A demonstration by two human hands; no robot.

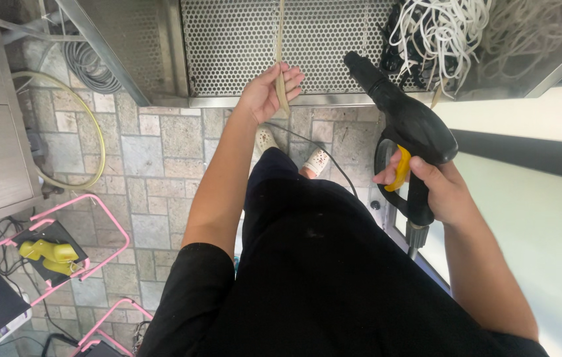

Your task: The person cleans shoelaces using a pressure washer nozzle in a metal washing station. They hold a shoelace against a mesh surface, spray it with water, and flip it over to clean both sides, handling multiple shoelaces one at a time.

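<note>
Grey stone floor lies under us. Our left hand pinches a thin tan strip that hangs straight up and down by the holey metal panel. Our right hand is wrapped around a black spray gun, nozzle pointing up-left toward the strip.

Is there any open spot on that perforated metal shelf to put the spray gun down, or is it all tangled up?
The perforated metal shelf is bare between the tan strap held by the left hand and the black spray gun in the right hand. It is crowded at the right end, where white cords pile up.
</note>
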